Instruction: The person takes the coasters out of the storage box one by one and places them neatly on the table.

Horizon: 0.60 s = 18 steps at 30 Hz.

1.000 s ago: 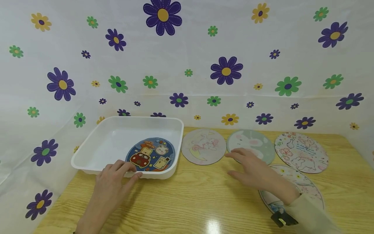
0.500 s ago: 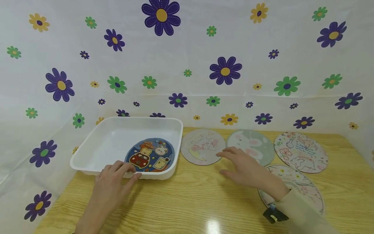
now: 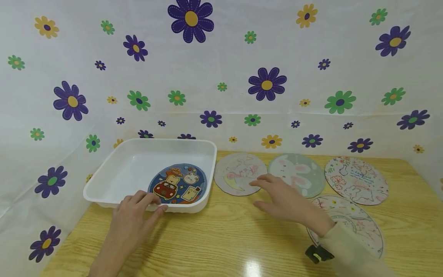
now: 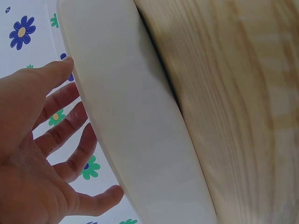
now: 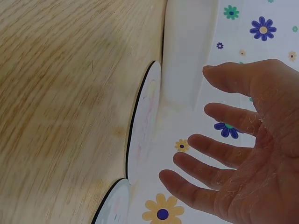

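My left hand (image 3: 133, 221) holds the near rim of a white plastic tray (image 3: 121, 146), its fingers bent over the edge and the thumb at the rim. In the left wrist view, the fingertips meet the tray's edge. A blue round mouse pad (image 3: 180, 182) with a red car and bears lies inside the tray. My right hand (image 3: 283, 200) hovers with spread fingers, holding nothing, its fingertips over the near right edge of a pale pink mouse pad (image 3: 238, 171) with a moon. Behind the hand lies a green rabbit mouse pad (image 3: 311, 173), partly covered by it.
A floral mouse pad (image 3: 356, 179) lies at the far right. Another flowered mouse pad (image 3: 367, 227) lies nearer, partly under the right sleeve (image 3: 346, 242). The wooden table (image 3: 214, 242) meets a white flower-patterned cloth (image 3: 228, 57) at the back and left.
My right hand has moved left, from the green rabbit mouse pad toward the pale pink one. The left hand stays on the tray rim, and the tray and mouse pads keep their places.
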Each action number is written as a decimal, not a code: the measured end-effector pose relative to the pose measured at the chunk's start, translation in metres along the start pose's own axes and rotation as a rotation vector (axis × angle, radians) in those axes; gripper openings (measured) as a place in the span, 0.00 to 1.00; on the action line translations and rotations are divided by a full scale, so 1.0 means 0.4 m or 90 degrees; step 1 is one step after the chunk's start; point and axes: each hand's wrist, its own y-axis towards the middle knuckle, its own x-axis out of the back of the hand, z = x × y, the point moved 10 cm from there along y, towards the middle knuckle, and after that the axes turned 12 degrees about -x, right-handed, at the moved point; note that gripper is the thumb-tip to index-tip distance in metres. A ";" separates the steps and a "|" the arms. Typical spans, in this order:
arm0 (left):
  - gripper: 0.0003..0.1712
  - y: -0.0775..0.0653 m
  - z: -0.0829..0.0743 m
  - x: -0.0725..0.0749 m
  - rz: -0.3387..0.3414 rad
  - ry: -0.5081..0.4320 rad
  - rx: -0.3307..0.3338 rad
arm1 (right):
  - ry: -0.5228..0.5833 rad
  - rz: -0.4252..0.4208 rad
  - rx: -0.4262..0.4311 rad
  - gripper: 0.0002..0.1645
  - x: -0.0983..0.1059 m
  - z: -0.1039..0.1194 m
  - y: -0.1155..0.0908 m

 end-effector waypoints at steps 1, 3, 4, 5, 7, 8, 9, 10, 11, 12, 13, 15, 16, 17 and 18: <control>0.12 0.001 0.000 -0.001 0.000 0.000 0.000 | 0.002 0.001 0.000 0.29 -0.001 0.001 0.001; 0.12 0.001 0.001 -0.002 0.001 0.000 0.003 | 0.003 0.000 0.004 0.29 -0.003 0.005 0.003; 0.12 0.000 0.002 -0.003 0.003 -0.001 0.005 | 0.003 0.000 0.007 0.29 -0.005 0.007 0.004; 0.12 -0.001 0.002 -0.004 0.003 0.000 0.006 | 0.003 -0.001 0.012 0.29 -0.005 0.011 0.005; 0.12 -0.002 0.003 -0.005 0.004 -0.002 0.008 | 0.004 -0.001 0.017 0.29 -0.006 0.016 0.005; 0.12 -0.002 0.003 -0.005 0.004 -0.003 0.009 | 0.002 -0.002 0.020 0.29 -0.007 0.018 0.005; 0.12 -0.002 0.003 -0.006 0.004 -0.004 0.009 | 0.002 -0.003 0.021 0.29 -0.009 0.020 0.006; 0.12 -0.002 0.003 -0.006 0.005 -0.005 0.009 | 0.001 -0.003 0.024 0.28 -0.010 0.022 0.007; 0.11 -0.003 0.003 -0.006 0.005 -0.006 0.009 | 0.002 -0.002 0.024 0.28 -0.011 0.024 0.007; 0.11 -0.003 0.002 -0.006 0.005 -0.007 0.010 | 0.002 -0.002 0.024 0.28 -0.013 0.025 0.008; 0.11 -0.003 0.002 -0.006 0.007 -0.007 0.011 | 0.002 -0.001 0.027 0.28 -0.014 0.027 0.010; 0.11 -0.002 0.002 -0.005 0.006 -0.007 0.010 | 0.004 -0.001 0.031 0.28 -0.017 0.030 0.013; 0.11 -0.001 0.002 -0.005 0.006 -0.007 0.010 | 0.004 0.000 0.032 0.28 -0.018 0.032 0.014; 0.11 -0.001 0.001 -0.004 0.005 -0.007 0.008 | 0.005 0.001 0.032 0.28 -0.020 0.034 0.016; 0.11 0.000 0.001 -0.004 0.004 -0.007 0.007 | 0.005 0.000 0.033 0.28 -0.021 0.037 0.018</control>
